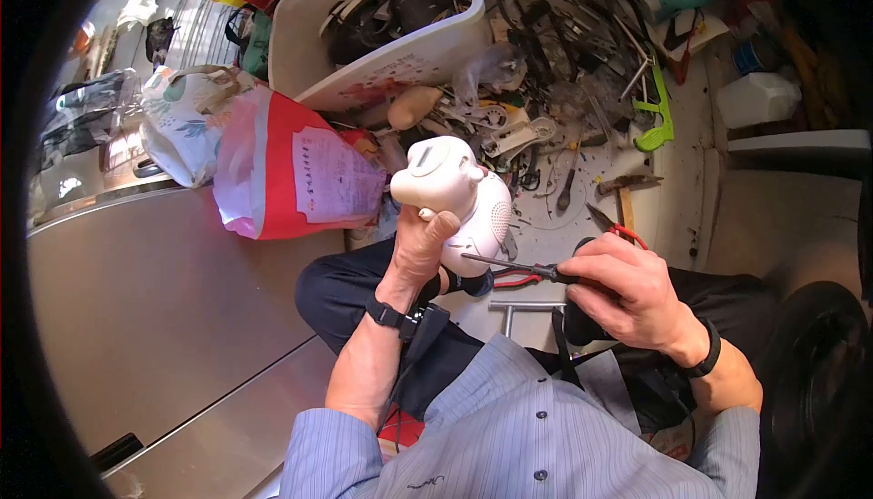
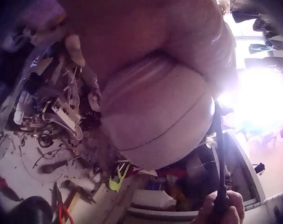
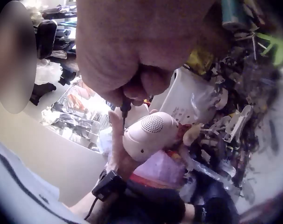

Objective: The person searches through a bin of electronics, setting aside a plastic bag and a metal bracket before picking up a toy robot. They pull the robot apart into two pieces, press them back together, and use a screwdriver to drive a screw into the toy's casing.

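In the head view, my left hand [image 1: 418,249] grips a white, rounded animal-shaped toy speaker [image 1: 441,176] with a small dark display on its head. The right wrist view shows its round dotted speaker grille [image 3: 152,123] and a small dark hole lower on the body. My right hand [image 1: 627,285] holds a black screwdriver [image 1: 509,263] by the handle, and its shaft points left at the toy. In the head view the tip overlaps the toy's lower body, close to my left thumb. A seam runs across the toy's underside [image 2: 164,121] in the left wrist view.
Red-handled pliers [image 1: 516,277], cutters [image 1: 618,226] and a hammer [image 1: 626,191] lie on the floor ahead. Beyond them spreads a heap of scrap parts [image 1: 582,71]. A white bin [image 1: 391,76] and a red-and-white bag [image 1: 309,171] stand at the left. A bright green piece [image 1: 655,112] lies right.
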The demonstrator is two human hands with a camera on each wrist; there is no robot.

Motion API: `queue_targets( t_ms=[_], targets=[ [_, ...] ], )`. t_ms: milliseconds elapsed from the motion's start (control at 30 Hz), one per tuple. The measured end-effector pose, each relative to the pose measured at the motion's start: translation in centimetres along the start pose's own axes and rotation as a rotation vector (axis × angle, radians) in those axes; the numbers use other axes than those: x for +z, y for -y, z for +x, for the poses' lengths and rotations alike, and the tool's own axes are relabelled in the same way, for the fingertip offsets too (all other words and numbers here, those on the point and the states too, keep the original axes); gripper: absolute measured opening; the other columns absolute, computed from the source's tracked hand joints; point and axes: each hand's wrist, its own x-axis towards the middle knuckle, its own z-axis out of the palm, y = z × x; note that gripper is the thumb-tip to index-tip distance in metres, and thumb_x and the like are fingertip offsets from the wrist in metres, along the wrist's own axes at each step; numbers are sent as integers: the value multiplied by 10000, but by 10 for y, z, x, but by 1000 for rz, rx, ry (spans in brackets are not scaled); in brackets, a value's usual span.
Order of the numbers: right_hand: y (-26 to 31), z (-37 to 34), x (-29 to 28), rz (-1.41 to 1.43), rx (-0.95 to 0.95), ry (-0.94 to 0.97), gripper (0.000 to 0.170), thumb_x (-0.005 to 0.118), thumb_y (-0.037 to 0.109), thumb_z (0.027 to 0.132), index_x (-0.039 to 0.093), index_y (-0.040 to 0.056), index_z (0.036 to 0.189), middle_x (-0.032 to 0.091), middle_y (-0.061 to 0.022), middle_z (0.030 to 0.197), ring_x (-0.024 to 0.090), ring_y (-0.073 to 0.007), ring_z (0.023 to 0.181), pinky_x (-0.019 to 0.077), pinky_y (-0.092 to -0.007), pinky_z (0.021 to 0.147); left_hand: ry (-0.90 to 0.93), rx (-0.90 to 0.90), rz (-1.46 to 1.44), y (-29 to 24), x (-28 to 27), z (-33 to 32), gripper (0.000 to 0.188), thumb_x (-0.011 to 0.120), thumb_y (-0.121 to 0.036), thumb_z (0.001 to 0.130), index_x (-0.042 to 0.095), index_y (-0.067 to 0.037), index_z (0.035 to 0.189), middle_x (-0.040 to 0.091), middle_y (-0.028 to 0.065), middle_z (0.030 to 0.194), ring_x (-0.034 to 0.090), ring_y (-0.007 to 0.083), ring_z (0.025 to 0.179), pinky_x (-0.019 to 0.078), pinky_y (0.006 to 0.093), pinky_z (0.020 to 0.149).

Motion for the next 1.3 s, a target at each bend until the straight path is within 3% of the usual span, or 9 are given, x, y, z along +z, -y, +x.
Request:
queue_targets(
  t_ms=[433,800,1300],
  targets=[
    [-6,-1,-3,25,72,-47,295,789,-38,789,747,16,1076,704,-113,945,685,-254,763,549,-334,656,37,13,41,4,-4,-3,1081,914,-580,761,413,-38,1550,606,192,1440,651,306,1263,592,443,1038],
    [-14,-4,0,-72,-108,-42,327,809,-26,785,730,12,1100,674,-108,972,693,-260,776,562,-355,641,-6,0,45,4,1,-1,1020,861,-619,808,425,-27,1514,622,205,1398,663,298,1230,601,445,1017],
    [-12,-5,0,-81,-100,-29,325,806,-18,797,727,14,1111,668,-118,982,689,-275,781,561,-370,647,-18,-1,6,0,4,0,1027,864,-623,800,432,-24,1515,631,193,1387,668,290,1224,603,436,1011]
  ],
)
